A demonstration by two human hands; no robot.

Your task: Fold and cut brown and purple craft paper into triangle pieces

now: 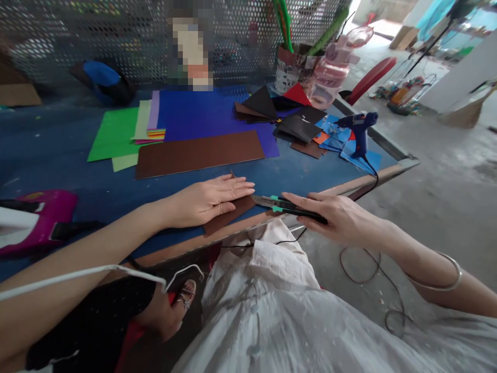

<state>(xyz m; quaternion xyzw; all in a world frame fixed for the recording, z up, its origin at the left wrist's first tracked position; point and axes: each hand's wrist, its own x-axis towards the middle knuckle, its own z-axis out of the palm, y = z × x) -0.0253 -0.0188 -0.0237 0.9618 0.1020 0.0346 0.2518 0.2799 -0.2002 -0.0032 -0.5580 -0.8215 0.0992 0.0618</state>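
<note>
My left hand [212,199] lies flat with stretched fingers on a small brown sheet [229,216] at the table's front edge, covering much of it. My right hand [341,216] is wrapped round a black and green utility knife [289,205]. The knife's blade points left and meets the right end of the brown sheet, close to my left fingertips. Behind my left hand lies a longer brown strip [200,154], partly over a large dark blue sheet [209,114].
A blue glue gun [359,129] stands at the right near black and blue scraps [298,127]. Green sheets [112,134] lie at the left. A pink bottle [329,77] is at the back, a magenta and white device [39,217] at the left. Another person's foot [182,305] shows below.
</note>
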